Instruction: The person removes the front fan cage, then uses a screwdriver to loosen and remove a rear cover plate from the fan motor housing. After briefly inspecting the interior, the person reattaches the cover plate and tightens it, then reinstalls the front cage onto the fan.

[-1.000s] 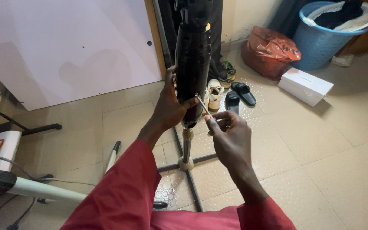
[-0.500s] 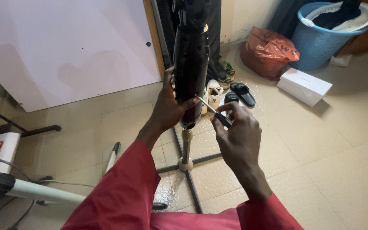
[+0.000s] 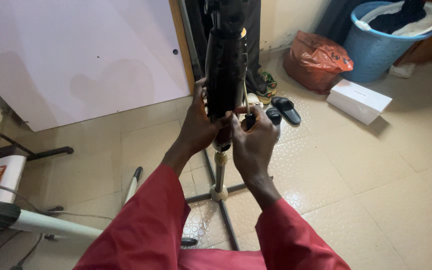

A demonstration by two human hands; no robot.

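A tall black tube-shaped housing (image 3: 226, 65) stands upright on a thin metal pole (image 3: 219, 172) with a cross-shaped floor base (image 3: 226, 200). My left hand (image 3: 198, 122) wraps around the tube's lower left side. My right hand (image 3: 251, 140) presses against the tube's lower right and holds a screwdriver (image 3: 247, 107) with a dark handle, its thin shaft pointing up along the tube. Both arms wear red sleeves.
A white board (image 3: 76, 55) leans on the wall at left. Black sandals (image 3: 283, 110), a white box (image 3: 358, 101), an orange-red bag (image 3: 316, 60) and a blue bucket (image 3: 381, 47) lie behind. A white machine with cables (image 3: 6, 210) sits at lower left.
My right hand has moved left and in against the tube. The screwdriver has swung from slanting sideways to pointing up along the tube. My left hand keeps its grip.
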